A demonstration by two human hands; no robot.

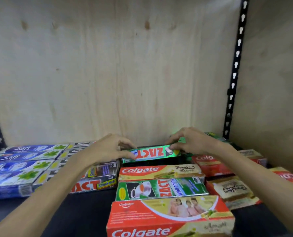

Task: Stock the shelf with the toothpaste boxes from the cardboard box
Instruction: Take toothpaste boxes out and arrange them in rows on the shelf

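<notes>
While both hands pinch the green Zact box (pixel 150 153), left hand (pixel 111 147) and right hand (pixel 188 142) hold opposite ends; its long axis runs left-right.

Two bare forearms showing with no sleeves covering them, left hand (pixel 110 147) and right hand (pixel 187 141) wearing no gloves, rings or watch, slender fingers, wrists uncovered

Back wall (pixel 108 74) pale knotty plywood, matt; upright rail (pixel 236 57) black metal; green Zact box (pixel 150 153) glossy printed card; shelf (pixel 91 211) dark, matt.
</notes>
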